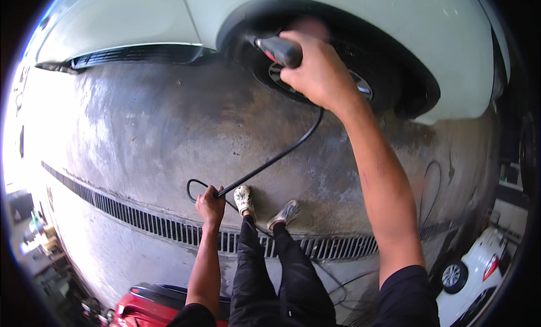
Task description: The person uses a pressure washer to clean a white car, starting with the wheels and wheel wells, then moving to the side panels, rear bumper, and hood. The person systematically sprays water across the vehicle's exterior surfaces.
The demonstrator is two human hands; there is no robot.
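My right hand [317, 70] is raised in front of the car's wheel [360, 85], its fingers wrapped round a black and red spray gun [280, 51]. The gun's front end points left into the dark wheel arch [338, 14] and is partly blurred. From below this hand a black hose [282, 153] curves down and left. Lower down, my left hand [211, 205] is closed round that hose, near a small loop of it. My right hand hides part of the wheel.
A pale car body [141, 23] spans the top. A slotted floor drain [169, 228] crosses the concrete below my shoes [244, 200]. More hose trails behind my legs. Something red and black [149, 307] stands at lower left, a white car [479, 276] at lower right.
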